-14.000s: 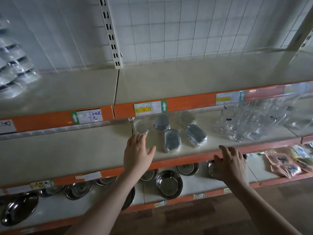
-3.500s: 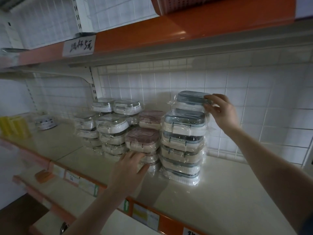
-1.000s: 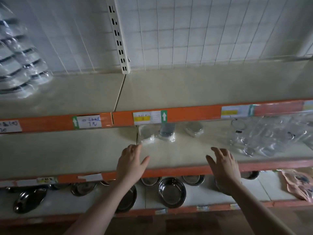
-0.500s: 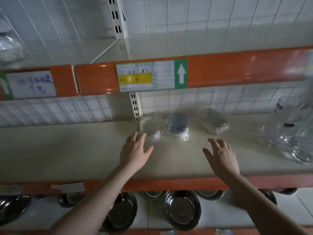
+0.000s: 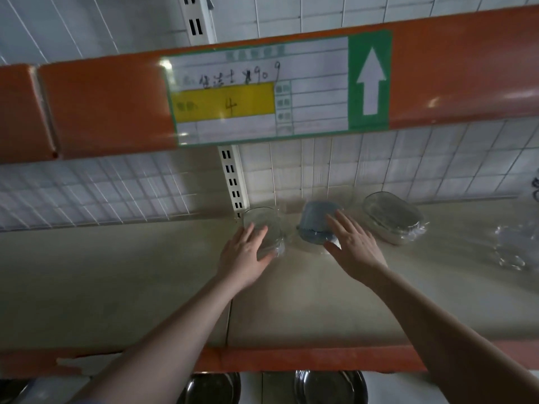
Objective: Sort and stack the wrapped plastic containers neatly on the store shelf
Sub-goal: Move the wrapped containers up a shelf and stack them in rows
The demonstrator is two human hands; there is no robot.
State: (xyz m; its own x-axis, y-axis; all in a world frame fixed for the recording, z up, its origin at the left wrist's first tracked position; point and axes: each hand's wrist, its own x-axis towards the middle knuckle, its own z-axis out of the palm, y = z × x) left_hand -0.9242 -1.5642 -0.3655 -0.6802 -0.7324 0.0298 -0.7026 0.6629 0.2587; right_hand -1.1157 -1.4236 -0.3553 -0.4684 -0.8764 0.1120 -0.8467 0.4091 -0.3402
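Note:
Three wrapped containers stand at the back of the beige shelf (image 5: 116,287), against the tiled wall. The left one is a clear-lidded container (image 5: 261,224); my left hand (image 5: 243,259) lies on its front with fingers spread. The middle one has a blue-grey lid (image 5: 316,221); my right hand (image 5: 354,249) rests flat on its right side, fingers apart. The third container (image 5: 392,223), with a grey lid, sits to the right, untouched. Neither hand has closed around anything.
An orange shelf edge with a price label (image 5: 262,88) hangs close overhead. Clear glassware (image 5: 516,246) stands at the far right of the shelf. Metal bowls (image 5: 329,387) sit on the shelf below. A white slotted upright (image 5: 232,179) runs up the back wall.
The view has dropped and moved in closer to the shelf. Both hands have reached forward from mid-shelf and now touch the left and middle containers.

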